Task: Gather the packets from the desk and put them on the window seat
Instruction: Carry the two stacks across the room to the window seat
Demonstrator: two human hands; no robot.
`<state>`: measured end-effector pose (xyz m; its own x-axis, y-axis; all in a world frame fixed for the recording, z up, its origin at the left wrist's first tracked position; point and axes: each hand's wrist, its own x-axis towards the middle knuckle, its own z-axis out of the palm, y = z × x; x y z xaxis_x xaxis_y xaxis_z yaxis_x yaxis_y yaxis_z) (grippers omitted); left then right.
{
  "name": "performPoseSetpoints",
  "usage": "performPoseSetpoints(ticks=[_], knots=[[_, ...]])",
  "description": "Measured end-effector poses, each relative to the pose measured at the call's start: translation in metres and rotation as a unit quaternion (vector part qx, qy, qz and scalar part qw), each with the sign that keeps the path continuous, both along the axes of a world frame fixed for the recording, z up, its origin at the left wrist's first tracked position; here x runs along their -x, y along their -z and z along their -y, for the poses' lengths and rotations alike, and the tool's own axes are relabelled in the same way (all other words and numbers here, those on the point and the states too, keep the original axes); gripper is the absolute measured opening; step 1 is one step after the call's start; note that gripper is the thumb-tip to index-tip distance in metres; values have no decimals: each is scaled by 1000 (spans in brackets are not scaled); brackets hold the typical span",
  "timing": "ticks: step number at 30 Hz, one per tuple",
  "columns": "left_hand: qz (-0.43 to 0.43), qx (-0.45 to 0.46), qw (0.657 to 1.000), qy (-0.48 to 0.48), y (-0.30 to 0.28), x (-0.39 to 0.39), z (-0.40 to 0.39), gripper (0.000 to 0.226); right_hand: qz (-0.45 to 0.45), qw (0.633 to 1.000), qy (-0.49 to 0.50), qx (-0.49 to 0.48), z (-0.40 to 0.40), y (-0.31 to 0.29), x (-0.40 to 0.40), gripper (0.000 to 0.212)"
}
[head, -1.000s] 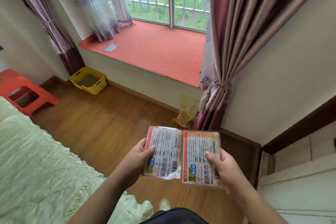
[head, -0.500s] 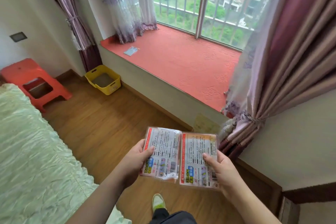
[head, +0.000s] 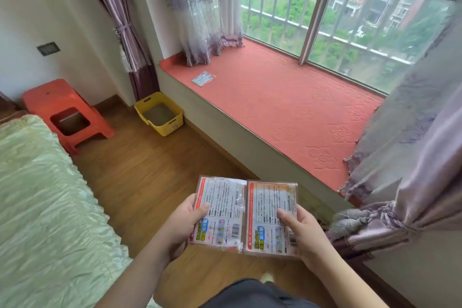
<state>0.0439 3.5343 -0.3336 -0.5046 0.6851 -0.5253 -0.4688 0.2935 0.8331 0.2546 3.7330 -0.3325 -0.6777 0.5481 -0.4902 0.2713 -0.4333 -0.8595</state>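
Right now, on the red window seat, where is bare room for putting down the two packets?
The window seat cushion is bare from the small packet near its left end across to the right curtain. That middle stretch, between front edge and window, is free. Only the ends are crowded: sheer curtain at left, tied curtain at right.

A person's left hand [head: 181, 222] and right hand [head: 303, 232] are each gripping a printed packet [head: 221, 210], side by side, above the wooden floor [head: 140, 172] near the red window seat [head: 287, 107], where another packet [head: 203, 78] is lying.
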Motion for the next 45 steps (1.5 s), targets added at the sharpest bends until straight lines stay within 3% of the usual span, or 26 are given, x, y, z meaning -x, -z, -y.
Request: performPoseSetpoints(ticks=[18,29,45], knots=[[-18,42,993,-105,-30,148,-152,21,-11,995,-99,7,-184,8,198,17],[-9,60,986,-155,-21,230,-170,24,6,990,-140,16,-214,10,308,17],[-32,50,980,-189,-22,454,-166,23,13,987,-161,-24,-215,-5,544,16]])
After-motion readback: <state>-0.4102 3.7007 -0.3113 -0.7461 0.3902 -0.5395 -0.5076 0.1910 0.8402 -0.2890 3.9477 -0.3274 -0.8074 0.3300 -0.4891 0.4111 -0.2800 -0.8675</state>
